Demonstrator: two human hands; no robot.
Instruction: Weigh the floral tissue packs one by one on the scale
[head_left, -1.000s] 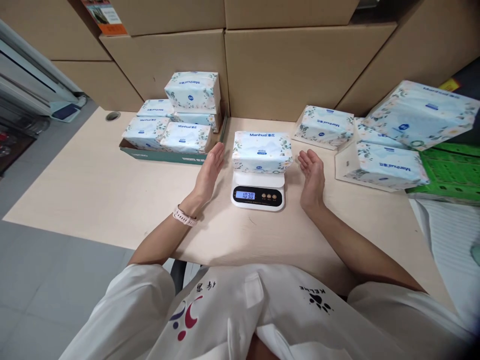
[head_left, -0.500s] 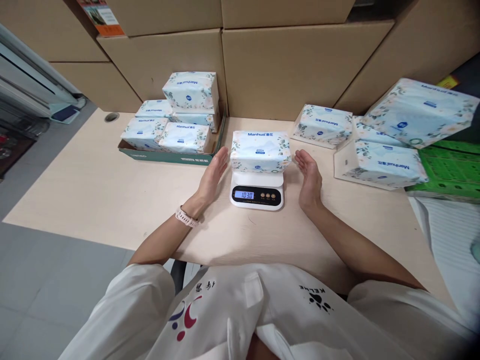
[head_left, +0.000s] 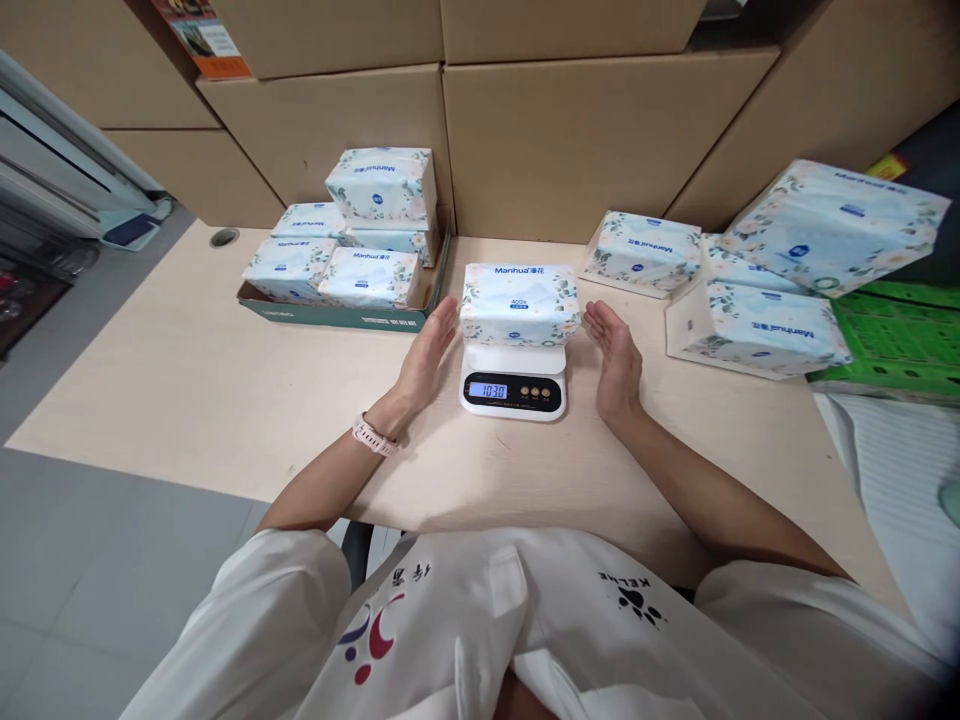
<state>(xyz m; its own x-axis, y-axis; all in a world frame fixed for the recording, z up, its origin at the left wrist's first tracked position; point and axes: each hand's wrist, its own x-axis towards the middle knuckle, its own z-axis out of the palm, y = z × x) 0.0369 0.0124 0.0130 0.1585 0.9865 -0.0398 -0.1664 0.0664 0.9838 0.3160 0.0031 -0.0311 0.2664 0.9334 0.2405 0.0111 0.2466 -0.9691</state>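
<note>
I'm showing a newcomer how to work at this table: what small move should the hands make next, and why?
Probably bring the left hand and right hand inward against the sides of the Manhua pack: it rests on the white scale, the display shows a lit 103.0, and both open hands flank the pack without gripping it.

Floral pale-blue pack (head_left: 520,305); black-and-white scale (head_left: 514,385).

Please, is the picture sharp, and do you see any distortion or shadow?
Head view, centre: scale display clearly readable; head view, far right: upper tissue pack looks stretched, its lettering softer; head view, near edge: soft shadow on the table.
</note>
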